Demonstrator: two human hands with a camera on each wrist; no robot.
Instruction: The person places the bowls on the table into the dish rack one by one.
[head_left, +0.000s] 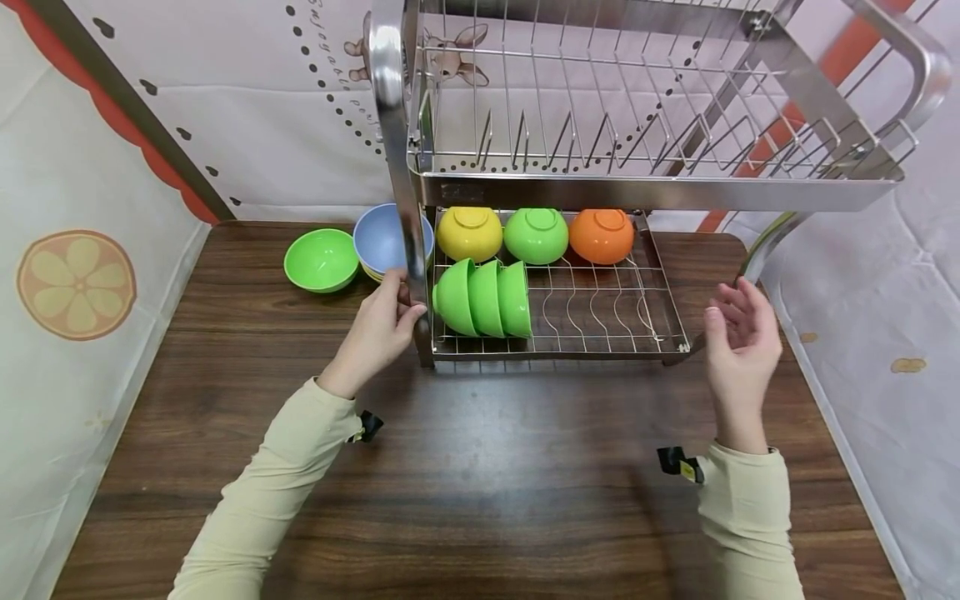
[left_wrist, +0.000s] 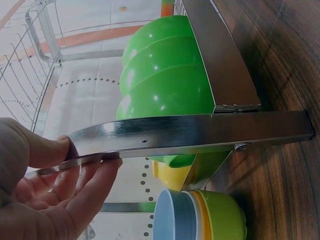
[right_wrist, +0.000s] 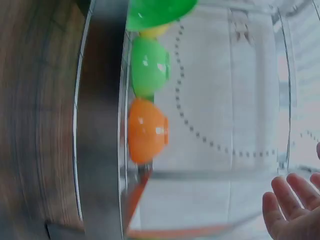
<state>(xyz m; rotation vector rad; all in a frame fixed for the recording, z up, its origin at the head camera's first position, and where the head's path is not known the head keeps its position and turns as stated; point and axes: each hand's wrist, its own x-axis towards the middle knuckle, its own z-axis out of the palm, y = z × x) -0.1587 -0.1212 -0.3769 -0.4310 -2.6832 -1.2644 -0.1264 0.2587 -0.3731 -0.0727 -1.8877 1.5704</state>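
On my feed I see a pale cream left sleeve and matching right sleeve, both creased, each bearing a small black attachment with yellow markings.

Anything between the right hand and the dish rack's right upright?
Nothing visible. In the head view the right hand is right by the right upright, no object between them; whether they touch is unclear. The orange bowl sits off to the left, clear of both.

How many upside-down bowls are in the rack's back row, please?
3 on the rack: a yellow bowl at left, a green bowl in the middle, an orange bowl at right. Any nested inside would be hidden.
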